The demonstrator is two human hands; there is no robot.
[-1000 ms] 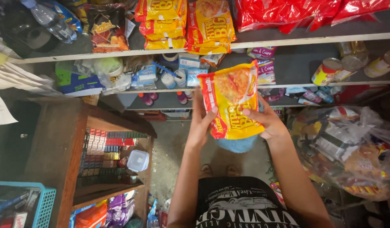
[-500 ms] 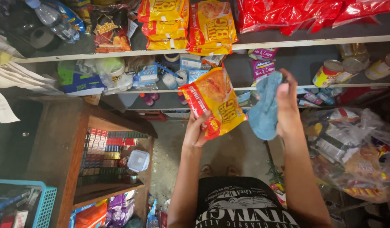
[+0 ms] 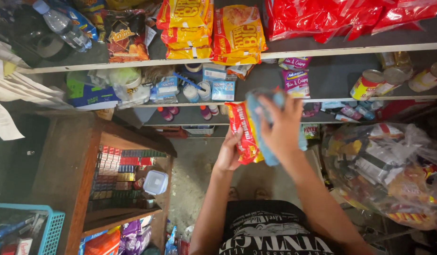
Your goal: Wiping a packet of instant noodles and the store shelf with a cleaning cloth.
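Head view: left hand (image 3: pixel 229 153) grips red-yellow snack packet (image 3: pixel 242 134) just below the middle shelf (image 3: pixel 332 99), right hand (image 3: pixel 280 127) closed on blue cloth (image 3: pixel 263 127) pressed against packet, wiping apparently midway.

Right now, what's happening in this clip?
A person stands in front of stocked shop shelves and holds a red and yellow snack packet up in the left hand. The right hand presses a blue cloth flat against the packet's face. Yellow snack bags and red bags fill the top shelf, cans sit to the right, and a wooden case of small boxes stands at lower left.
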